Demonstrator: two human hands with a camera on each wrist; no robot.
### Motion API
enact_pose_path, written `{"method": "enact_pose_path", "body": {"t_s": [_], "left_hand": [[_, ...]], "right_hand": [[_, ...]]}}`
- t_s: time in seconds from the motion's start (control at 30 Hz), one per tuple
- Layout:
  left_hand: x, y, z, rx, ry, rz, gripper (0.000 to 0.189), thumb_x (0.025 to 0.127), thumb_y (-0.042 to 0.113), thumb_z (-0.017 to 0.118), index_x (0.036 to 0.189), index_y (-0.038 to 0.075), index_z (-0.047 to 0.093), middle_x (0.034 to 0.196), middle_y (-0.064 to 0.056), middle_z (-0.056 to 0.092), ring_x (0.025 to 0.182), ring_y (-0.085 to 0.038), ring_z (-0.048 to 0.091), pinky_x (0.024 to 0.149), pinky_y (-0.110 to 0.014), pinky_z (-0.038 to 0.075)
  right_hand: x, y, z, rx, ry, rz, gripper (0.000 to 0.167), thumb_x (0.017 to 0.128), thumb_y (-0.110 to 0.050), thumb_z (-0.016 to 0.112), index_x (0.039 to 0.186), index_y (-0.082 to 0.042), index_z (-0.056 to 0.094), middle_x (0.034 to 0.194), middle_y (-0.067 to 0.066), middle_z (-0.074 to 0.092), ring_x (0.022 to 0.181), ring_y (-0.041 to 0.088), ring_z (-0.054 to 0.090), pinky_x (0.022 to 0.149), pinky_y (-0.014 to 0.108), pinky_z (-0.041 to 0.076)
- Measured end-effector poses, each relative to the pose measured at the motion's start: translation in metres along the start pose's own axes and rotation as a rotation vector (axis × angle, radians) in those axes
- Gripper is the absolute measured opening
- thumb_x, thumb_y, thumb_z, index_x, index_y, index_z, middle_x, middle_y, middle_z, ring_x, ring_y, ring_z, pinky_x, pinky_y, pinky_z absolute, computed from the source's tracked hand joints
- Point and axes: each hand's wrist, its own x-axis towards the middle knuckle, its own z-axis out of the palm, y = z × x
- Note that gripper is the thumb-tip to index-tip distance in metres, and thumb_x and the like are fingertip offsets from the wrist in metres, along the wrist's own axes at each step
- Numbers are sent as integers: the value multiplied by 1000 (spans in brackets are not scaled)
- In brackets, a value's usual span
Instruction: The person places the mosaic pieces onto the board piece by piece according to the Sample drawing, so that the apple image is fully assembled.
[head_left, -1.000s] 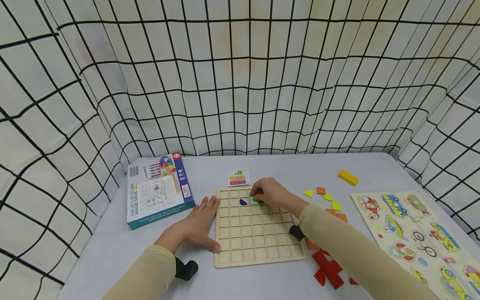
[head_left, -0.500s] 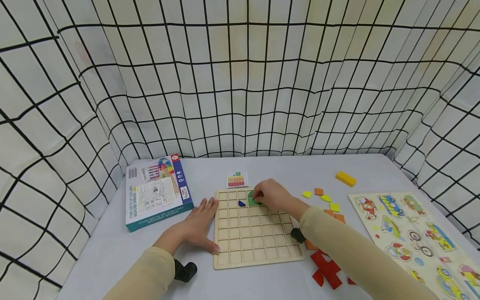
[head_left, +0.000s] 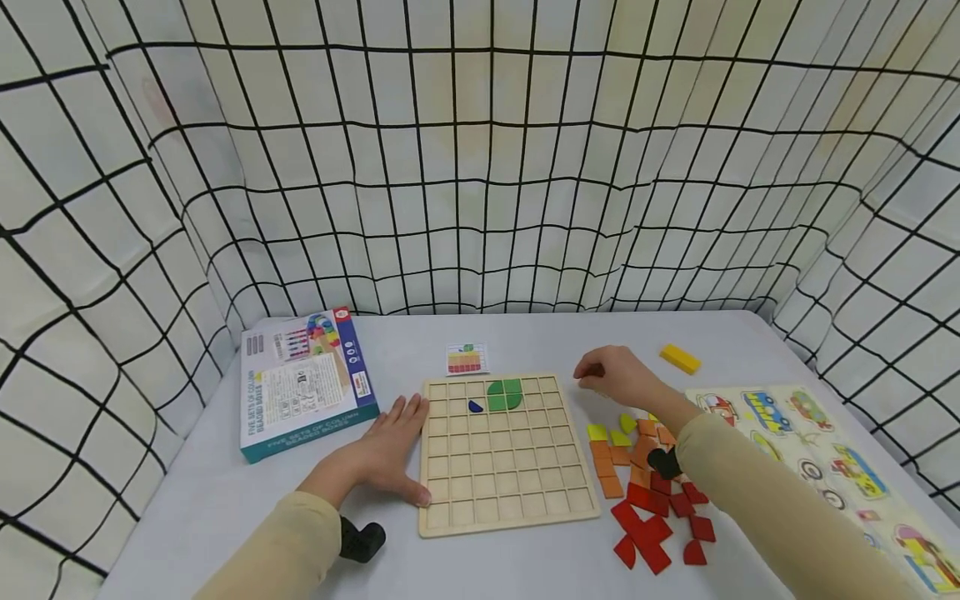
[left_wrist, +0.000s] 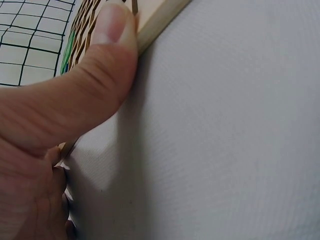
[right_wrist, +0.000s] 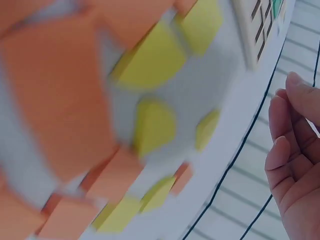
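Observation:
A square wooden grid board [head_left: 510, 458] lies flat before me. Green tiles [head_left: 504, 395] form a rounded shape in its upper cells, and a small dark blue piece [head_left: 476, 407] lies just left of them. My left hand [head_left: 384, 454] rests spread along the board's left edge. In the left wrist view its thumb [left_wrist: 111, 30] presses on the frame. My right hand [head_left: 617, 375] hovers off the board's upper right corner, fingers loosely curled, with nothing seen between thumb and fingertips in the right wrist view. Below it lie yellow pieces [right_wrist: 155, 125] and orange tiles [right_wrist: 60, 95].
A small pattern card [head_left: 467, 358] lies behind the board. Red pieces [head_left: 645, 535] spread at the board's lower right. A cardboard box [head_left: 306, 379] stands left, a yellow block [head_left: 680, 359] at the back right, and a picture puzzle board [head_left: 847, 475] far right. Black netting [head_left: 480, 181] surrounds the table.
My right hand has let go of the green tiles and moved right, off the board, uncovering the whole green shape. The left hand stays at the board's edge.

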Motion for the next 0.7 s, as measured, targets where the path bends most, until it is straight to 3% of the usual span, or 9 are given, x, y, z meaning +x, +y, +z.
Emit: {"method": "enact_pose_path", "body": {"t_s": [0.17,0.37,0.7], "left_hand": [[-1,-1,-1,3,1,3,135,67,46,95,161,-6,12,170,-27,5,157,-50,-1,126,-67,7],[-1,-2,0,13,-1,3,136,67,47,94,161,-6,12,170,-27,5,157,-50,-1,127,-66,6],[2,-1,-1,10,-5,6,136,67,48,94,161,-6,11,170,-27,5,157,-50,-1,127,-66,6]], "right_hand": [[-14,24,-10,-55,-5,94,9,95,-6,71,102,-4,75,98,7,74,85,17,62,81,36,58],[-30,34,-12,-41,-19,175,11,96,-8,70,105,-5,75,100,6,74,87,18,61,85,36,59],[-51,35,4,3,-83,123,8,94,-8,72,101,-10,77,96,0,73,86,15,58,79,28,56]]}}
